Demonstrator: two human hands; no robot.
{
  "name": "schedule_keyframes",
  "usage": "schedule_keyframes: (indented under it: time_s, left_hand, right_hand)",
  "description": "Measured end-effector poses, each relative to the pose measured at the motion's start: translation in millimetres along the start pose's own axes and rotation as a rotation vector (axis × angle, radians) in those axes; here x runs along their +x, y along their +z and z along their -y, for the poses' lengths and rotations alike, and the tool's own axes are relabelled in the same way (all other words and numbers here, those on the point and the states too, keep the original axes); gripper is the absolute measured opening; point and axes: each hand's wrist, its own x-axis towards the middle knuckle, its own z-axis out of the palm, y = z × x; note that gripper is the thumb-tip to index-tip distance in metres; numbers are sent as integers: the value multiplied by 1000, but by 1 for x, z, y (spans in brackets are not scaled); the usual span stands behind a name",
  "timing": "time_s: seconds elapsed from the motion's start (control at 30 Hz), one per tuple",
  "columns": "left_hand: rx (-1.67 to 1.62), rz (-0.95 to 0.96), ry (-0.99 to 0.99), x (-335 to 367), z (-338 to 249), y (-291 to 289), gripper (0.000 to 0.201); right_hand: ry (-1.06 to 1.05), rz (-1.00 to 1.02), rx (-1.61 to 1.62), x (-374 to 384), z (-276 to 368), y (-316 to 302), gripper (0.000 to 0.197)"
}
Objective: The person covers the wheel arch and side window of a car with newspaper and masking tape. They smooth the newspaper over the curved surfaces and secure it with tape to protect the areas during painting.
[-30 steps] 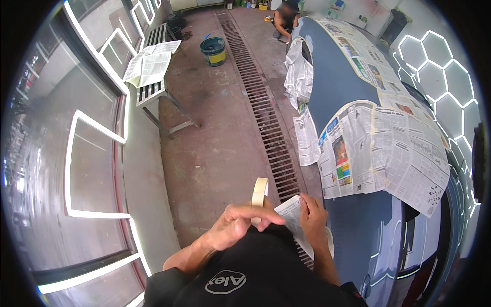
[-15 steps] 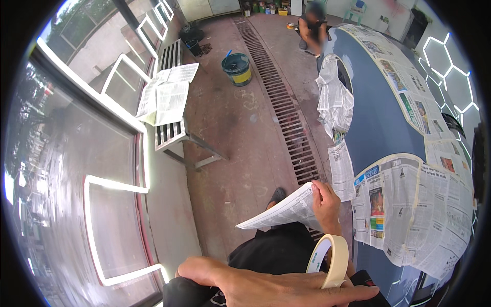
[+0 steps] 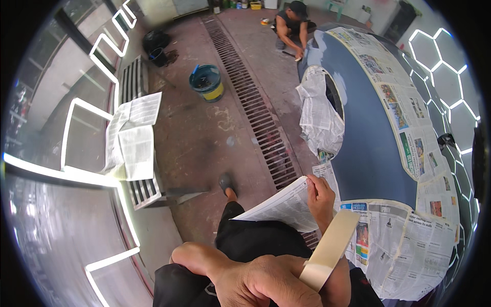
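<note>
One roll of masking tape [image 3: 330, 248] stands on edge against our left hand [image 3: 266, 284], whose fingers close around its lower rim. Just beyond, our right hand [image 3: 319, 197] pinches a folded newspaper sheet [image 3: 284, 207] beside the paper-masked blue car [image 3: 368, 138]. Farther off, one bucket [image 3: 207, 83] holds dark liquid; another person [image 3: 291, 25] crouches beyond.

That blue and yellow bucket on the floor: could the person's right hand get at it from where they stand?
Probably not. The bucket sits well off across the floor, and the right hand is full with folded newspaper. Nothing blocks the way; it just looks too far.
</note>
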Motion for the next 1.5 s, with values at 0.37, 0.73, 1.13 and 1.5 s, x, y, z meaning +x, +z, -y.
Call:
schedule_keyframes:
  time_s: [0.37, 0.73, 1.13, 1.5]
  left_hand:
    - [856, 251, -373, 162, -103, -348, 11]
    - [1248, -212, -1565, 141, 3, -741, 33]
    - [1411, 453, -1612, 260, 210, -984, 66]
    - [1871, 1016, -1727, 88, 394, -1459, 102]
  right_hand:
    - [216, -279, -164, 212, -20, 137, 29]
    - [440, -533, -455, 334, -101, 162, 37]
    - [492, -530, -465, 455, -297, 193, 50]
    - [232, -563, -932, 443, -516, 318, 58]
